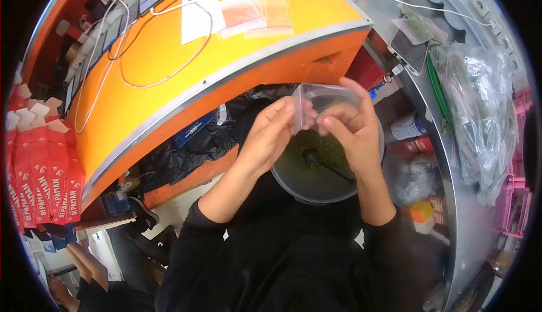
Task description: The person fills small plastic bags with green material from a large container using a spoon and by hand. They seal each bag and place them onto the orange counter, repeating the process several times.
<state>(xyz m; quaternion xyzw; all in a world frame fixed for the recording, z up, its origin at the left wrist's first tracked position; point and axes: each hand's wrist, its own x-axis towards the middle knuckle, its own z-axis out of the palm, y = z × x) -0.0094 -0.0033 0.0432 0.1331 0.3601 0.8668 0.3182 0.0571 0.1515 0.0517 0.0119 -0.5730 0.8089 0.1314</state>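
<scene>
A small clear plastic bag (327, 94) is stretched between my two hands, above a round tub (293, 189). My left hand (276, 128) pinches the bag's left edge between thumb and fingers. On the right side, my right hand (353, 128) has its thumb and a finger pressed together at the bag, with the index finger raised beside it. Green chopped leafy material (307, 145) lies inside the tub under the hands. A dark spoon-like tool (333, 170) rests in it, its handle toward the right rim.
An orange table (169, 103) with cables and flat clear bags (274, 16) curves ahead. Red boxes (42, 176) stand at the left. Large plastic bags (480, 114) lie on the grey counter at the right. Another person's arm (90, 267) shows at lower left.
</scene>
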